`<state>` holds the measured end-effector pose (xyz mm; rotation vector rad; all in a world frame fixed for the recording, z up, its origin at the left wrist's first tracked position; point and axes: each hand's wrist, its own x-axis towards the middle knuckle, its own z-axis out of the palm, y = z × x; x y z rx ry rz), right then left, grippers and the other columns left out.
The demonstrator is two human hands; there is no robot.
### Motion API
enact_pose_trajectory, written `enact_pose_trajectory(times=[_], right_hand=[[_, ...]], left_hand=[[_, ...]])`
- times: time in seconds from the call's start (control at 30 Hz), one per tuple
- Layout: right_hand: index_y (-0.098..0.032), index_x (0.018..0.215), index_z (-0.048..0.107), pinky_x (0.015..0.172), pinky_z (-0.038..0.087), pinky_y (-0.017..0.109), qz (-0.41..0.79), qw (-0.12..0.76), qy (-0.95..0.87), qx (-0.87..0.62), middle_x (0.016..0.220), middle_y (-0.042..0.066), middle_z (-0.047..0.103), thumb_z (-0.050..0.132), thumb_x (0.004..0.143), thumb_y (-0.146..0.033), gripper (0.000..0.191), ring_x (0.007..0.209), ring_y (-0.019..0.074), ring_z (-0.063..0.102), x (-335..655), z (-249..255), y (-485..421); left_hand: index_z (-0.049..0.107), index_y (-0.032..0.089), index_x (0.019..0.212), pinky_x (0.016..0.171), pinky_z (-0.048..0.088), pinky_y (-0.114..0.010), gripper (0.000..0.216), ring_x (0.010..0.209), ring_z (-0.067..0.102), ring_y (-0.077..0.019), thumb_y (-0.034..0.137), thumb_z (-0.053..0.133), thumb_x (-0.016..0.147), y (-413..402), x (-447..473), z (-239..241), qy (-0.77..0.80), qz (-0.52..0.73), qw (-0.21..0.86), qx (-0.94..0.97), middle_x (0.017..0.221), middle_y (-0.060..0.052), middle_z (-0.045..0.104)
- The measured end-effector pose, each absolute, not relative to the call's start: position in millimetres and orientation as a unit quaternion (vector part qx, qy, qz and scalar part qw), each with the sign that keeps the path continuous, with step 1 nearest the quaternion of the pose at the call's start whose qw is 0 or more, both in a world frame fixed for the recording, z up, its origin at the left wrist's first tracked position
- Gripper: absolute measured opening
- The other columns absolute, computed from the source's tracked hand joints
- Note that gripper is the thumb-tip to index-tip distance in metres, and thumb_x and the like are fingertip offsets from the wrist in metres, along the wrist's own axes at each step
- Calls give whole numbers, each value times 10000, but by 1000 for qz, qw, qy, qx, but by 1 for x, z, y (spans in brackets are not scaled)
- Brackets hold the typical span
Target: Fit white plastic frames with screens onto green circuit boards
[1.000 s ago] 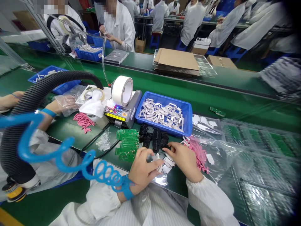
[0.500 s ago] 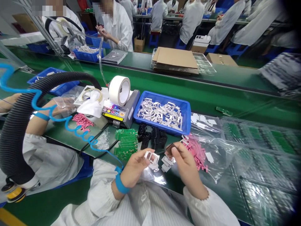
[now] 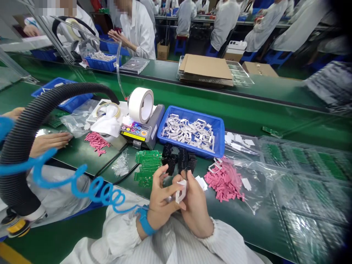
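My left hand [image 3: 159, 205] grips a small white plastic frame [image 3: 180, 193] between thumb and fingers, tilted almost on edge. Close against the frame's right side is my right hand [image 3: 195, 207], its fingers closed. Only a dark sliver of a flat piece [image 3: 184, 176] shows at its fingertips; the rest is hidden. Just beyond the hands lie green circuit boards [image 3: 148, 165] and a bundle of black parts [image 3: 182, 159]. White flat pieces [image 3: 201, 182] peek out beside my right hand, with a heap of pink strips [image 3: 224, 183] to their right.
A blue bin [image 3: 222, 141] of white frames stands behind the black parts. Left of it is a tape dispenser [image 3: 141, 134] bearing a white tape roll [image 3: 134, 104]. A black hose [image 3: 13, 157] and blue coiled cord [image 3: 79, 176] cross the left. Clear trays [image 3: 310, 176] lie right. A co-worker's hand [image 3: 51, 143] is at left.
My right hand has moved left with the dark flat piece, up against the white frame. My left hand has turned the frame more on edge. The blue cord has swung lower.
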<state>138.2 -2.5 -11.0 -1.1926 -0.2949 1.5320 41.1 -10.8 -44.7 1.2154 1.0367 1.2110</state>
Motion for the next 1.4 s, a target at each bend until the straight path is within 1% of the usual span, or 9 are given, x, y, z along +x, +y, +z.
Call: enact_pose_trajectory(times=[0.17, 0.37, 0.6, 0.77, 0.83, 0.93, 1.13, 1.3, 1.4], right_hand=[[-234, 724, 470, 529, 453, 253, 585, 586, -141, -542, 619, -54, 513, 567, 775, -550, 335, 565, 124, 521, 134, -19, -3], [-260, 766, 488, 634, 502, 303, 559, 590, -194, -549, 786, 3, 574, 562, 771, -578, 327, 803, 189, 592, 138, -22, -6], [-260, 766, 402, 508, 435, 267, 499, 596, -291, -558, 694, -19, 501, 397, 873, -573, 330, 606, 147, 525, 131, -17, -4], [-250, 740, 271, 416, 315, 248, 429, 568, -410, -570, 612, -56, 375, 116, 957, -468, 344, 422, 113, 361, 155, -4, 14], [-246, 749, 314, 432, 312, 249, 396, 523, -486, -577, 621, -45, 414, 152, 966, -444, 336, 447, 117, 397, 168, -4, 16], [-222, 768, 455, 478, 295, 255, 332, 416, -623, -574, 585, -30, 474, 356, 945, -387, 262, 486, 129, 439, 177, -15, 9], [-181, 679, 558, 563, 271, 286, 146, 274, -785, -536, 604, 32, 546, 450, 915, -295, 284, 586, 161, 461, 166, -46, 3], [-154, 772, 616, 684, 343, 328, 48, 264, -817, -510, 882, 114, 639, 453, 924, -261, 247, 798, 215, 523, 169, -41, 8], [-145, 820, 610, 667, 386, 298, 64, 303, -819, -484, 809, 81, 631, 489, 914, -242, 182, 753, 182, 549, 160, -12, 8]], left_hand=[[749, 265, 913, 1017, 358, -410, 343, 1212, 438, -313, 456, 741, 628, -19, 49, -42, 424, 516, 601, 438, 1266, -101, 484], [728, 252, 952, 1076, 309, -404, 336, 1304, 376, -292, 464, 690, 694, -20, 52, -36, 397, 533, 649, 369, 1300, -86, 544], [735, 240, 884, 1058, 339, -424, 372, 1278, 425, -308, 500, 738, 618, -22, 55, -26, 361, 540, 719, 246, 1336, -72, 538], [746, 231, 766, 1037, 365, -420, 380, 1171, 508, -306, 506, 788, 507, -16, 29, -15, 381, 628, 607, 303, 1092, -76, 682], [738, 231, 818, 985, 418, -390, 374, 1045, 585, -262, 473, 791, 537, -11, 18, -9, 354, 621, 640, 283, 984, -59, 708], [704, 194, 918, 762, 522, -325, 354, 772, 639, -177, 471, 693, 697, -6, 7, -5, 322, 548, 753, 169, 810, -39, 694], [632, 150, 1058, 500, 478, -197, 419, 522, 569, -83, 449, 639, 765, -13, -12, -21, 345, 486, 801, 48, 692, 0, 640], [612, 167, 1081, 404, 404, -152, 458, 420, 495, -45, 477, 644, 746, -25, -39, -26, 359, 505, 782, 59, 662, 12, 624], [603, 137, 1088, 398, 399, -155, 421, 435, 489, -52, 435, 611, 790, -38, -66, -35, 389, 538, 747, 28, 675, -2, 614]])
